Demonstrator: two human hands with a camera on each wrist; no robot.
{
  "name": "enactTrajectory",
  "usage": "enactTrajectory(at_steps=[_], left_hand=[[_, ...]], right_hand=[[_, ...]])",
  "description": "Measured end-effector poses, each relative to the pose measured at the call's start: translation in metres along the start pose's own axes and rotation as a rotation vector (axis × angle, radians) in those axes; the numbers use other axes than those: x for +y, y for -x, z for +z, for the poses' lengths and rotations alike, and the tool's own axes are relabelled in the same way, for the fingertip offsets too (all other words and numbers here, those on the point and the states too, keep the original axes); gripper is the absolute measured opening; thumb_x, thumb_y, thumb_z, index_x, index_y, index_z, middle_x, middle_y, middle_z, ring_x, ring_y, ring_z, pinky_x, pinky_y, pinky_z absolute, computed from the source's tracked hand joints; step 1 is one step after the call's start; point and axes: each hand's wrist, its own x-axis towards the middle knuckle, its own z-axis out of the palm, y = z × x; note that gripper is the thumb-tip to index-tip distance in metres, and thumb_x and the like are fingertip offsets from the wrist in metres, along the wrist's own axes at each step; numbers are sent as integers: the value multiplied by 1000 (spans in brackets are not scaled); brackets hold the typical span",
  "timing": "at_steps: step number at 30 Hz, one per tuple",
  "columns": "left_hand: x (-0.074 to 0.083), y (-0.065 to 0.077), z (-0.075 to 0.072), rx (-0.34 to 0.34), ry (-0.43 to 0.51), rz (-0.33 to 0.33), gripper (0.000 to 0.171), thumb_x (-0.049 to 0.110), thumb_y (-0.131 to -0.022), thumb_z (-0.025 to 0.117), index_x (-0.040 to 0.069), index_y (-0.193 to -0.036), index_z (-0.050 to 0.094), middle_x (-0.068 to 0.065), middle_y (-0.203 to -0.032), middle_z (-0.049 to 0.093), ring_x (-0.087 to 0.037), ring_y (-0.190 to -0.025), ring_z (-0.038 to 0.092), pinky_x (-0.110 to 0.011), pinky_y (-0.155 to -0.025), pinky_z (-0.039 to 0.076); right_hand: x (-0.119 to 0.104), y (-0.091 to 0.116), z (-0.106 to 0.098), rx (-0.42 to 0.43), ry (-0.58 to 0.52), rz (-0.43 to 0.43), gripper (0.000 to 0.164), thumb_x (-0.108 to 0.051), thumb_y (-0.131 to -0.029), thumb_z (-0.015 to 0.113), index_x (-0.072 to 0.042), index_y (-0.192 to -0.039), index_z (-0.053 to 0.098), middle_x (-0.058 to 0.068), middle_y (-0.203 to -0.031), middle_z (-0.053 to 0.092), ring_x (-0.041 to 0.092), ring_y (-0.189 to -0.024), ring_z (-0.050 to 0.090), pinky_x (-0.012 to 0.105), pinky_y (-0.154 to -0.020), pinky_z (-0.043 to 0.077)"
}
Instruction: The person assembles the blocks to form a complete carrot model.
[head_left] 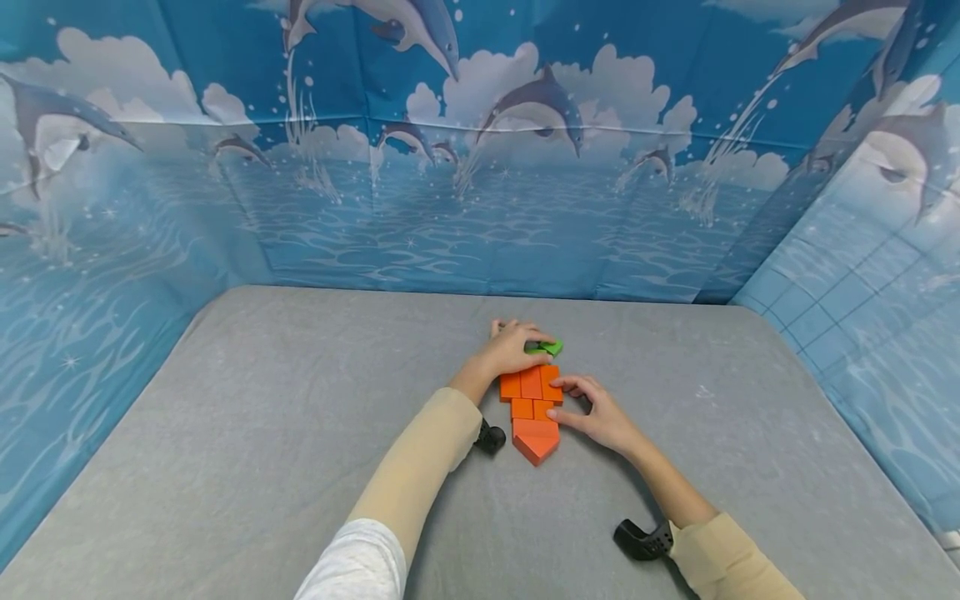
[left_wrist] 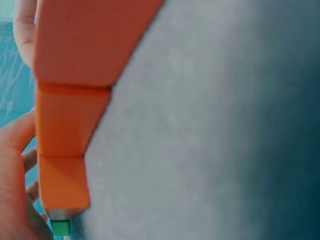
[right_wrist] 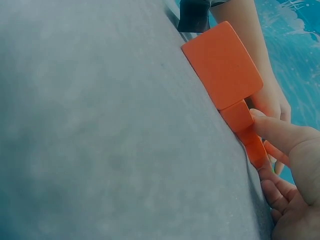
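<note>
Orange toy blocks (head_left: 531, 384) lie close together on the grey surface, ending in a pointed block (head_left: 536, 439) at the near end. Green blocks (head_left: 553, 347) sit at the far end. My left hand (head_left: 513, 347) pinches at the green pieces between thumb and index finger, covering part of them. Along the right side of the orange blocks is my right hand (head_left: 596, 414), thumb and index finger spread apart and touching the edges. In the right wrist view its thumb (right_wrist: 275, 129) meets a small orange block (right_wrist: 238, 116).
A grey cloth-covered table (head_left: 300, 400) surrounds the blocks. Blue dolphin-print curtains (head_left: 450, 225) hang behind and at both sides. Black wrist cameras sit on the left wrist (head_left: 491, 438) and right wrist (head_left: 643, 540).
</note>
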Motion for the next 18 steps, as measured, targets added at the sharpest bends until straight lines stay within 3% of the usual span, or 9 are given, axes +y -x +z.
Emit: enactTrajectory(at_steps=[5,10,15,18], left_hand=[[-5,2,-3,30,40,13,42,43,-88,57,28,-127,56,1,-132,50,-22,-121,40,-47,-97,15],[-15,9,-16,113,119,34,42,39,-88,58,22,-127,57,-1,-124,56,-21,-117,44,-50,-97,14],[-33,32,-42,227,170,0,41,33,-88,60,19,-126,57,-5,-118,58,-24,-116,44,-49,-93,17],[-48,50,-60,280,131,-66,43,38,-88,59,20,-127,56,-6,-121,56,-26,-114,43,-49,-91,19]], right_hand=[[-1,-2,1,-9,-3,-6,45,-22,-79,72,-7,-118,56,12,-113,51,28,-103,47,47,-90,37],[1,-3,2,-18,-6,-27,44,-21,-80,71,-5,-118,56,13,-113,52,28,-103,47,45,-89,37],[2,-6,-7,-51,-78,-39,43,-15,-84,67,0,-121,52,17,-116,52,30,-105,48,46,-91,37],[-5,-11,-24,-46,-68,-15,45,-18,-87,64,-1,-125,49,21,-121,49,35,-107,47,49,-89,37]])
